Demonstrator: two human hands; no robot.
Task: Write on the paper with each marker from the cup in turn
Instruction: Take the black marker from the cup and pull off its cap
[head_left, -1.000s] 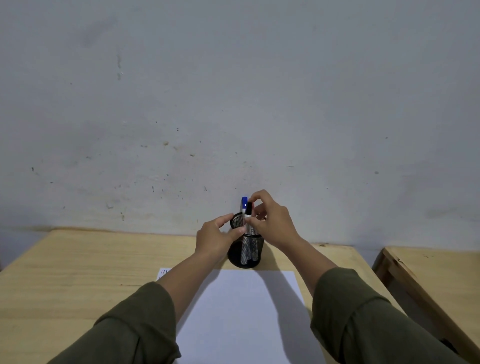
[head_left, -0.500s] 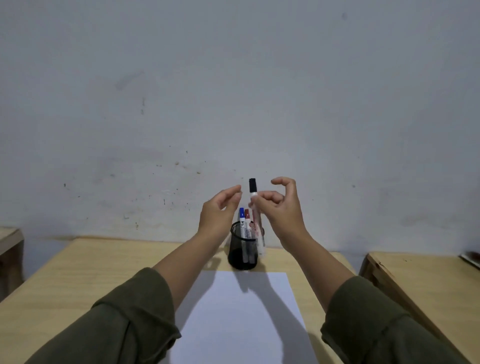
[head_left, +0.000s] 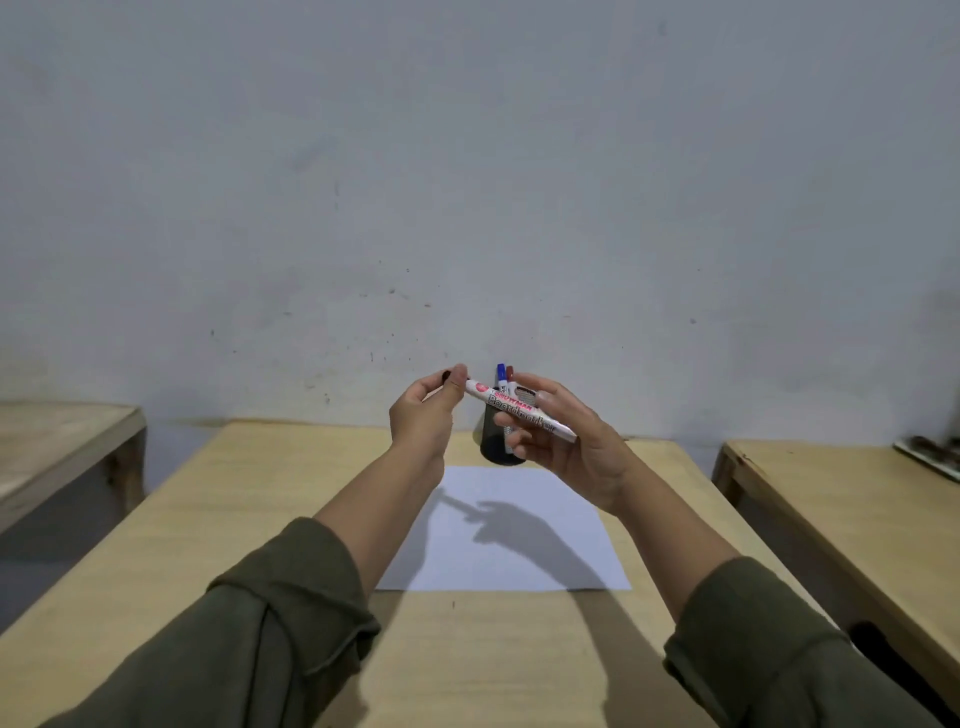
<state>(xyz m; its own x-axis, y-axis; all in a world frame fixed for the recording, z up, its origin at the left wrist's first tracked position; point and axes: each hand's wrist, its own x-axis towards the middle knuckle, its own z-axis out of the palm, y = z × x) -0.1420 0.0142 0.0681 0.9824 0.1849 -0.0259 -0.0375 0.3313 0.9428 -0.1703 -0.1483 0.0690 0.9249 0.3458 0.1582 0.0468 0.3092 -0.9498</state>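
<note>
A white board marker (head_left: 519, 411) with a black cap lies nearly level in the air above the table. My right hand (head_left: 566, 441) grips its barrel. My left hand (head_left: 426, 415) pinches the black cap end (head_left: 447, 375). Behind them stands a black mesh cup (head_left: 493, 441) holding a blue-capped marker (head_left: 501, 374) and a red-capped marker (head_left: 510, 373). A blank white sheet of paper (head_left: 519, 535) lies flat on the wooden table (head_left: 218, 519), in front of the cup and below both hands.
A second wooden table (head_left: 831, 509) stands to the right with a flat object (head_left: 930, 454) at its far edge. Another wooden table (head_left: 57, 447) stands to the left across a gap. A grey wall rises right behind the cup.
The black-capped marker has come out of the cup, lifted up and tipped from upright to nearly level. My left hand has moved from the cup onto the marker's cap end.
</note>
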